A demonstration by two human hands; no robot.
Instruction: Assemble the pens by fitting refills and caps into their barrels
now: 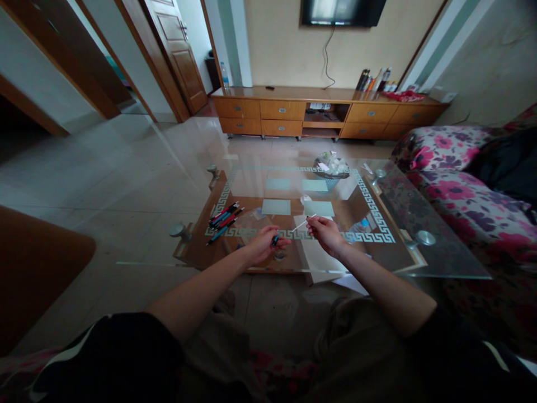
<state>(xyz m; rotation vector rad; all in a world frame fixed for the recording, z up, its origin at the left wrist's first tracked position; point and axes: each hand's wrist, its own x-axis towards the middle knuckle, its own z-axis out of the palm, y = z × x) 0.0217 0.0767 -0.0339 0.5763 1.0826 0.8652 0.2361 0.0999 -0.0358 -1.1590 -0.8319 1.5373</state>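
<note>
Both of my hands are above the near edge of the glass coffee table [247, 179]. A small dark-blue piece [275, 240], perhaps part of a pen, sits in the closed fingers of my left hand [264, 246]. My right hand [327, 235] pinches a thin white stick [300, 225] that looks like a pen refill, its lower end slanting towards the left hand. To the left, several black, blue and red pens [224, 221] lie in a loose pile on the glass. Below my right hand is a white box or sheet [316, 257].
A basket [332, 168] with crumpled white items stands at the table's far side. A bottle with a blue cap [363, 225] shows right of my right hand. Beyond are a wooden TV cabinet [281, 110] and, on the right, a flowered sofa [448, 184].
</note>
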